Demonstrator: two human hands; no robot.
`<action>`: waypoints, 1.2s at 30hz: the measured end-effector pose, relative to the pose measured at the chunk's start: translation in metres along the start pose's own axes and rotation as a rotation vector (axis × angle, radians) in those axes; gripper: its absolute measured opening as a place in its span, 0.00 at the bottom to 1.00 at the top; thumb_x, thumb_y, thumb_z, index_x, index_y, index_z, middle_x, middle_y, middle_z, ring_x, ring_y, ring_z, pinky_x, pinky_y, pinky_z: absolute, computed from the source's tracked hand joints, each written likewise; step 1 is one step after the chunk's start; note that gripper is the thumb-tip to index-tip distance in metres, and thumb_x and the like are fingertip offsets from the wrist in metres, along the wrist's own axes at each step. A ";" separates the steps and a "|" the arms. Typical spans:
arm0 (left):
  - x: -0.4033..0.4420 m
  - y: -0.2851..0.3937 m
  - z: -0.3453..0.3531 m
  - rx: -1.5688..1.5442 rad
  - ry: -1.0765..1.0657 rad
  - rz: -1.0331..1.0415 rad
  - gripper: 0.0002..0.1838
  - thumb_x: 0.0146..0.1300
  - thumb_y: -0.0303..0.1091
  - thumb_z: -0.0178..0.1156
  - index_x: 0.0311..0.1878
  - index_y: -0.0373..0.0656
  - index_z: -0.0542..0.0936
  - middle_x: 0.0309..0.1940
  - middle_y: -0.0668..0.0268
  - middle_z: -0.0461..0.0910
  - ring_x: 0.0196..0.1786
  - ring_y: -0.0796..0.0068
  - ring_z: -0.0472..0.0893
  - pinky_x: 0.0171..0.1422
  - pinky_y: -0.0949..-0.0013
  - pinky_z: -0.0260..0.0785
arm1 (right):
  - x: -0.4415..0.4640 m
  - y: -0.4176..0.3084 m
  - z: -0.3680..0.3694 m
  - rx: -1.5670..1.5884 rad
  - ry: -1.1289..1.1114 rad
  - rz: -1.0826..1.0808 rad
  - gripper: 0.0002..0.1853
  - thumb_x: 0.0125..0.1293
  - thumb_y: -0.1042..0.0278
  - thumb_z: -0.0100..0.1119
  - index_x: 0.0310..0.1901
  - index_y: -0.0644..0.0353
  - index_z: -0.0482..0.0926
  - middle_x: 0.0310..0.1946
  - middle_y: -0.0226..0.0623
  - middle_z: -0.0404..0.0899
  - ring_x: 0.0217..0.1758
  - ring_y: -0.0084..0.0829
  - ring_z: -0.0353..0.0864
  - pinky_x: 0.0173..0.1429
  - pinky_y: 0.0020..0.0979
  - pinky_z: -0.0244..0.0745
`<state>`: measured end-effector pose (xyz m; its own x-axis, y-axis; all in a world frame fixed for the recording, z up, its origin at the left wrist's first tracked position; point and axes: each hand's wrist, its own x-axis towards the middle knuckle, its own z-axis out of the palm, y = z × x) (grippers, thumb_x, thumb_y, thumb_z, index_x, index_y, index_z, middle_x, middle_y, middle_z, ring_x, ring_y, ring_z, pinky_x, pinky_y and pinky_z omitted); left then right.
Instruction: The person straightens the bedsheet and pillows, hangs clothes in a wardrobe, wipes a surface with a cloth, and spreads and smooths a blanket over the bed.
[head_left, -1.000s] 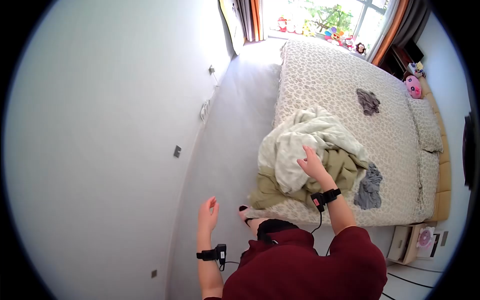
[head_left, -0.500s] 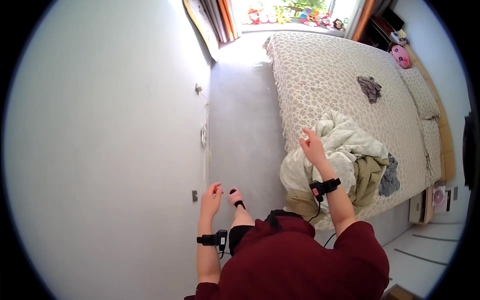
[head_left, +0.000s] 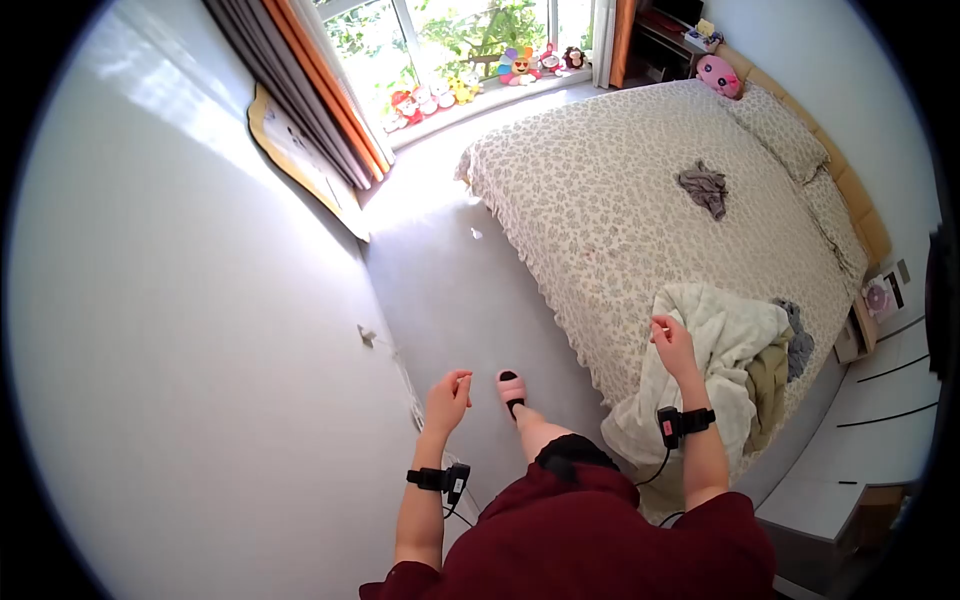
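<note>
My left hand [head_left: 449, 400] is raised over the grey floor near the white wall, holding nothing, its fingers loosely curled and apart from the thumb. My right hand [head_left: 674, 345] hangs above the pale green blanket [head_left: 715, 330], also with nothing in it, fingers bent. Bunched up, the blanket lies at the near corner of the bed [head_left: 560, 210], its olive side [head_left: 768, 385] showing on the right. Beside it is a grey cloth [head_left: 797, 340], and farther up the bed a brownish-grey cloth [head_left: 705, 190]. Both wrists wear black straps with small devices and cables.
Stuffed toys [head_left: 435, 97] line the windowsill. A yellow-edged board [head_left: 305, 160] leans by the grey and orange curtains [head_left: 330, 100]. Pillows [head_left: 785, 135] and a pink toy [head_left: 719, 76] lie at the headboard. A nightstand [head_left: 855, 335] and white cabinet [head_left: 850, 440] are at right.
The view has swung left toward the window, and my body has moved forward along the bed's side. The blanket now appears farther right and lower. Both hands remain raised and empty.
</note>
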<state>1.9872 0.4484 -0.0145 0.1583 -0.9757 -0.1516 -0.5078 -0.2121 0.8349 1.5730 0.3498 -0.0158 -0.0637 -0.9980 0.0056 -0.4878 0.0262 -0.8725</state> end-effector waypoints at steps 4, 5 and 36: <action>0.089 -0.011 -0.044 0.043 -0.012 -0.059 0.13 0.66 0.38 0.51 0.45 0.41 0.78 0.15 0.65 0.76 0.20 0.76 0.76 0.28 0.71 0.66 | 0.090 -0.022 0.053 -0.120 -0.049 0.082 0.15 0.66 0.63 0.51 0.47 0.65 0.76 0.34 0.40 0.80 0.33 0.28 0.79 0.37 0.30 0.73; 0.116 -0.013 -0.058 0.049 -0.004 -0.079 0.12 0.66 0.38 0.51 0.45 0.41 0.78 0.15 0.66 0.76 0.21 0.76 0.76 0.28 0.71 0.66 | 0.115 -0.039 0.069 -0.105 -0.046 0.094 0.15 0.66 0.63 0.51 0.47 0.65 0.76 0.34 0.40 0.80 0.33 0.28 0.79 0.37 0.30 0.73; 1.023 0.037 -0.265 0.211 -0.363 0.314 0.12 0.65 0.38 0.53 0.46 0.43 0.78 0.17 0.64 0.78 0.22 0.73 0.79 0.29 0.70 0.69 | 0.767 -0.223 0.350 -0.069 0.381 0.331 0.15 0.69 0.61 0.49 0.47 0.63 0.76 0.29 0.37 0.78 0.30 0.28 0.77 0.35 0.30 0.72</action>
<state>2.3542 -0.5426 0.0016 -0.3141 -0.9423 -0.1157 -0.6488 0.1241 0.7508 1.9377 -0.4423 0.0120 -0.5313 -0.8437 -0.0771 -0.4429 0.3542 -0.8237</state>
